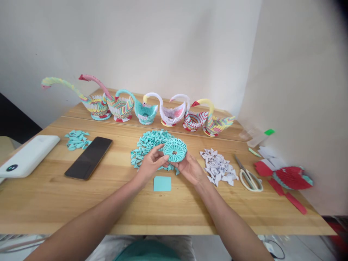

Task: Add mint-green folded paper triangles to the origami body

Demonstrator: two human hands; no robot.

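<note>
Head view puts a round turquoise paper ring [175,146] at the centre of the frame, lifted off the table [163,214] with its pleated face and centre hole turned towards the person. Both hands grip it: the left hand [152,159] has its thumb on the lower left edge, while the right hand [191,168] cups the lower right side, some fingers hidden behind. As I judge it, this calls for even, light pressure round the rim, since a hard pinch could buckle the folds or spring pieces loose; turning it slowly would show any uneven points.

Just behind the ring spreads a turquoise pile [148,145], partly hidden by ring and hands, so a dropped wrist could scatter it. A turquoise card [162,183] lies below, between the forearms. Right of centre are white folded pieces [219,166], with scissors [250,179] just beside them; red strips [295,203] lie farther right. Over on the left sit a phone [89,158] and a white power bank [29,156]. Paper swans [146,111] line the back, clear of both hands.
</note>
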